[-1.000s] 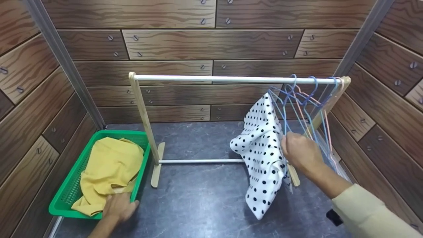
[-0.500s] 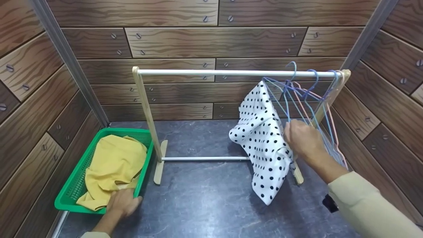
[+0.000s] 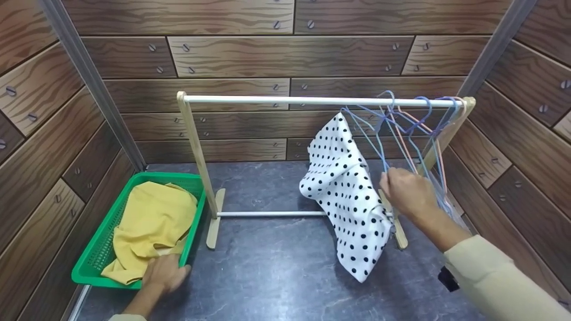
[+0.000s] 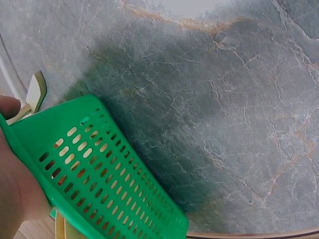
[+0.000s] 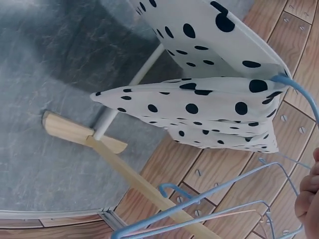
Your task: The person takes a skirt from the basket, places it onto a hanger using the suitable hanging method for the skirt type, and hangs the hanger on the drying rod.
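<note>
A white cloth with black dots (image 3: 345, 191) hangs from the left corner of a blue clothes hanger (image 3: 380, 147). My right hand (image 3: 408, 191) has its fingers curled around the lower part of that hanger, beside the cloth; in the right wrist view only some fingers (image 5: 308, 201) show at the edge. The hanger's hook overlaps the white rail (image 3: 285, 100) of the wooden rack. At the lower left, my left hand (image 3: 163, 274) grips the near right corner of a green basket (image 4: 109, 169), thumb outside, other fingers mostly hidden. A yellow cloth (image 3: 156, 214) lies in the basket.
Several blue and pink hangers (image 3: 439, 147) hang bunched by the rack's right post (image 3: 448, 129). The left post (image 3: 194, 151) stands right beside the basket. A lower white bar (image 3: 272, 214) joins the rack's feet. Wood-patterned walls (image 3: 250, 58) enclose the grey floor (image 3: 267, 272).
The held hanger's hook rose above the rail and has come down onto it, while the hanger and dotted cloth have shifted left. My left hand stays at the basket.
</note>
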Demonstrator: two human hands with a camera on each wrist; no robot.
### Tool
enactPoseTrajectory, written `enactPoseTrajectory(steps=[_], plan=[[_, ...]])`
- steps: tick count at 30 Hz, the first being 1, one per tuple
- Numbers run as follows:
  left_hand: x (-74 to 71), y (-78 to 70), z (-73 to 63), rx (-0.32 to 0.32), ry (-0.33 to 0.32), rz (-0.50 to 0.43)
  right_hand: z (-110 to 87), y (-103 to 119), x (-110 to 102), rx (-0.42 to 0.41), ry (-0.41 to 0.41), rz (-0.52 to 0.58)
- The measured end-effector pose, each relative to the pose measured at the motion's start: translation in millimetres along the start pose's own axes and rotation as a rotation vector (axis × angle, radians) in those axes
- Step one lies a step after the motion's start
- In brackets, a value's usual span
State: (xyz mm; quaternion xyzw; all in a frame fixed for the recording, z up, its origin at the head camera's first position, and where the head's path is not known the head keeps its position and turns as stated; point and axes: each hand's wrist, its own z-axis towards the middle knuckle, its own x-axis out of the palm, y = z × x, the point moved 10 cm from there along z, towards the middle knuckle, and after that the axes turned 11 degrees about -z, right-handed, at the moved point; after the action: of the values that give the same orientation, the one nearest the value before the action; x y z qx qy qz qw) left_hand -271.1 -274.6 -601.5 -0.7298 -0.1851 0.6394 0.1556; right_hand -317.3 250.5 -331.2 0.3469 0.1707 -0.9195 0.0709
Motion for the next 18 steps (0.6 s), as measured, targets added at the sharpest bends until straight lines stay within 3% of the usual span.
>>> enactPoseTrajectory(steps=[6, 10, 14, 18], plan=[[0.8, 2.3, -0.1, -0.021, 0.006, -0.020, 1.0, 4, -13, -0.027, -0.130, 0.008], [2.7, 4.6, -0.4, -0.041, 0.019, -0.026, 4.5, 6, -19, -0.013, -0.169, 0.033], [2.1, 3.4, -0.4, -0.033, 0.016, -0.022, 3.1, 6, -22, 0.019, -0.172, 0.061], [0.2, 2.1, -0.4, -0.022, 0.010, -0.023, -2.6, 7, -19, 0.038, -0.122, 0.093]])
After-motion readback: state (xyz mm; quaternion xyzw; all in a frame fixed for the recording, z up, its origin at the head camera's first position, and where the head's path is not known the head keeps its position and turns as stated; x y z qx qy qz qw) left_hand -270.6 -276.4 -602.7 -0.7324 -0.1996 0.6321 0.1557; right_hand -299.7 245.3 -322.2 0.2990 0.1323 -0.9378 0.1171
